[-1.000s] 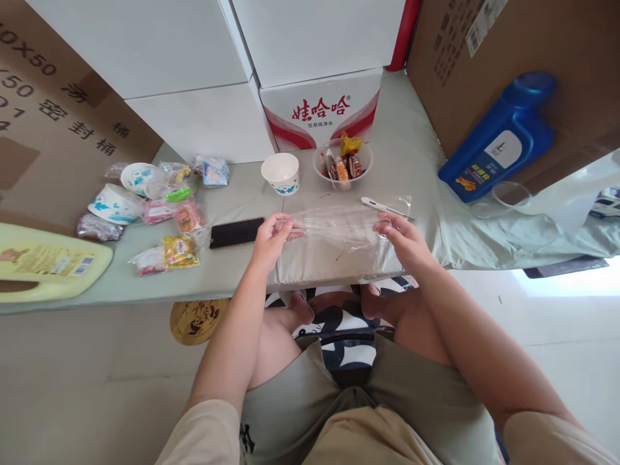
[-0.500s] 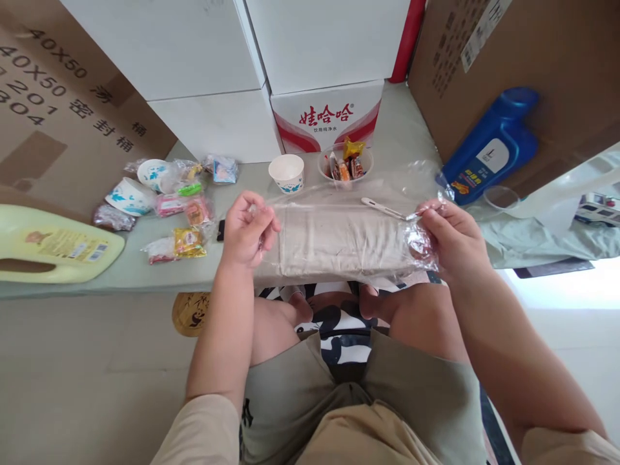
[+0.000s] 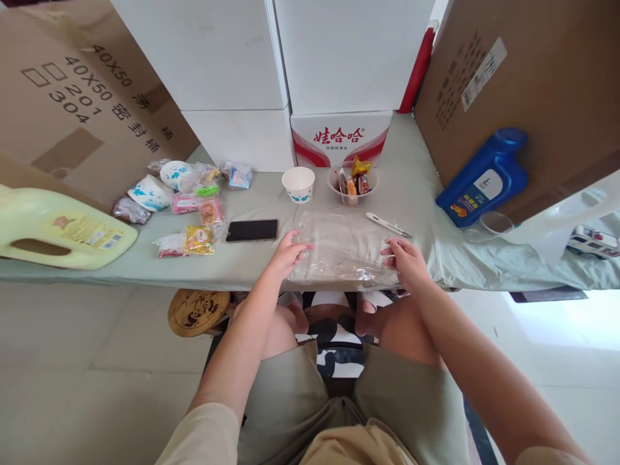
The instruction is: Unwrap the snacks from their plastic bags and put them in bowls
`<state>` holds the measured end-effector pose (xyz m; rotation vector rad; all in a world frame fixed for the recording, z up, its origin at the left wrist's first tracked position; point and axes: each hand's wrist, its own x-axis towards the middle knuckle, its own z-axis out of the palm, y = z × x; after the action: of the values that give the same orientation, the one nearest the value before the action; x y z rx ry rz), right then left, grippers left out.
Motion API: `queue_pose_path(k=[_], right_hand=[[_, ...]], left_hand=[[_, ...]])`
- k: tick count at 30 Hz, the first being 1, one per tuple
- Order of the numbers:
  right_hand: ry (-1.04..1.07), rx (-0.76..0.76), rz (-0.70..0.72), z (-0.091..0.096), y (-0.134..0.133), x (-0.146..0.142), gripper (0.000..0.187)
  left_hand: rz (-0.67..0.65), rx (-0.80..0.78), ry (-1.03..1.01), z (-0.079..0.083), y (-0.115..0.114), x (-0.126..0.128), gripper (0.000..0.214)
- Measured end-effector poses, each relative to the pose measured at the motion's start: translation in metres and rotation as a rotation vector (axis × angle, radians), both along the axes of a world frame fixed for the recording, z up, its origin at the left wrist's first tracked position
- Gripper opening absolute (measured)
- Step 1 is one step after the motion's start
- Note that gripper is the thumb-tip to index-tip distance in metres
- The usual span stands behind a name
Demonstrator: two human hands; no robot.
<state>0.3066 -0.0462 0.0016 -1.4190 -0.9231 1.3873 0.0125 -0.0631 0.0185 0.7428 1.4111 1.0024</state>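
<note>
A clear plastic bag [image 3: 339, 248] lies spread near the table's front edge, low and slightly crinkled. My left hand [image 3: 287, 255] pinches its left side between thumb and fingers. At the right side, my right hand [image 3: 407, 259] grips the bag's edge with its fingertips. A white utility knife [image 3: 386, 224] rests just behind the bag, close to my right fingers. Left of my left hand lies a black phone [image 3: 252, 230]. Behind the bag stand a paper cup [image 3: 298, 185] with a blue pattern and a clear plastic bowl [image 3: 334, 188] holding several wrapped snacks.
To the left are paper cups [image 3: 150, 193], wrapped snacks [image 3: 198, 239] and a pale yellow jug [image 3: 62, 255]. A blue bottle [image 3: 484, 177] leans by a cardboard box [image 3: 533, 77] on the right. White boxes [image 3: 339, 139] stand behind. A wooden stool [image 3: 198, 311] is below the table.
Both hands have moved closer together, and the bag, held stretched above the table before, is now down on it. The phone has come into full view, and the camera view has shifted.
</note>
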Motion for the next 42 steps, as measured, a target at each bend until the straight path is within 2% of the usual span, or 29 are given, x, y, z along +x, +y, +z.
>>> queue_pose_path(k=[2, 4, 6, 7, 8, 10, 12, 13, 14, 16, 17, 18, 19, 21, 23, 24, 26, 27, 30, 32, 34, 36, 39, 42], right_hand=[[-0.061, 0.006, -0.018, -0.001, 0.009, 0.006, 0.051], [-0.183, 0.09, -0.091, -0.002, 0.013, 0.011, 0.049], [-0.397, 0.278, -0.165, -0.004, 0.009, 0.015, 0.045], [-0.517, 0.402, -0.127, -0.005, 0.005, 0.016, 0.042], [-0.634, 0.526, -0.015, -0.006, 0.0, 0.017, 0.041], [-0.832, 0.702, 0.354, -0.007, -0.011, 0.015, 0.044], [-0.985, 0.742, 0.67, -0.009, -0.019, 0.012, 0.056], [-1.052, 0.735, 0.742, -0.011, -0.021, 0.01, 0.062], [-1.105, 0.726, 0.767, -0.013, -0.022, 0.009, 0.066], [-1.168, 0.719, 0.759, -0.016, -0.023, 0.009, 0.067], [-1.185, 0.719, 0.751, -0.017, -0.023, 0.01, 0.064], [-1.198, 0.723, 0.744, -0.018, -0.023, 0.011, 0.06], [-1.203, 0.731, 0.74, -0.019, -0.024, 0.013, 0.053], [-1.18, 0.775, 0.735, -0.018, -0.025, 0.017, 0.036], [-1.091, 0.838, 0.703, -0.015, -0.027, 0.021, 0.018], [-1.02, 0.862, 0.672, -0.013, -0.028, 0.021, 0.014], [-0.846, 0.844, 0.581, -0.009, -0.029, 0.021, 0.015], [-0.747, 0.786, 0.523, -0.007, -0.029, 0.02, 0.015], [-0.468, 0.512, 0.293, -0.004, -0.026, 0.015, 0.014], [-0.344, 0.372, 0.155, -0.004, -0.023, 0.013, 0.019], [-0.263, 0.311, 0.122, -0.004, -0.022, 0.011, 0.028], [-0.209, 0.288, 0.177, -0.004, -0.023, 0.011, 0.033], [-0.197, 0.285, 0.177, -0.007, -0.023, 0.012, 0.033], [-0.118, 0.289, 0.029, -0.013, -0.02, 0.015, 0.038]], left_hand=[[-0.008, -0.017, 0.067, 0.0, 0.005, -0.003, 0.058], [-0.001, -0.009, 0.127, -0.001, 0.01, -0.008, 0.064], [-0.011, 0.029, 0.189, -0.003, 0.013, -0.013, 0.068], [-0.034, 0.042, 0.229, -0.003, 0.013, -0.016, 0.069], [-0.051, 0.05, 0.293, -0.003, 0.013, -0.019, 0.069], [-0.027, 0.102, 0.519, 0.0, 0.01, -0.023, 0.066], [0.037, 0.251, 0.81, 0.004, 0.0, -0.02, 0.06], [0.017, 0.36, 0.932, 0.006, -0.007, -0.016, 0.057], [-0.067, 0.466, 1.009, 0.007, -0.015, -0.011, 0.054], [-0.482, 0.609, 1.036, 0.004, -0.032, 0.002, 0.056], [-0.648, 0.623, 1.041, 0.0, -0.039, 0.007, 0.057], [-0.734, 0.617, 1.047, -0.004, -0.045, 0.011, 0.054], [-0.765, 0.604, 1.051, -0.008, -0.049, 0.013, 0.047], [-0.7, 0.572, 1.033, -0.013, -0.052, 0.009, 0.033], [-0.584, 0.559, 0.964, -0.013, -0.051, 0.0, 0.028], [-0.528, 0.562, 0.92, -0.012, -0.05, -0.005, 0.027], [-0.435, 0.57, 0.841, -0.006, -0.048, -0.014, 0.023], [-0.413, 0.565, 0.812, -0.002, -0.047, -0.017, 0.02], [-0.364, 0.482, 0.73, 0.004, -0.041, -0.019, 0.014], [-0.26, 0.431, 0.608, 0.004, -0.035, -0.017, 0.015], [-0.159, 0.4, 0.466, 0.001, -0.027, -0.011, 0.019], [-0.14, 0.372, 0.392, -0.002, -0.019, -0.005, 0.02], [-0.112, 0.38, 0.431, -0.008, -0.011, 0.002, 0.018], [-0.033, 0.406, 0.509, -0.016, -0.008, 0.004, 0.016]])
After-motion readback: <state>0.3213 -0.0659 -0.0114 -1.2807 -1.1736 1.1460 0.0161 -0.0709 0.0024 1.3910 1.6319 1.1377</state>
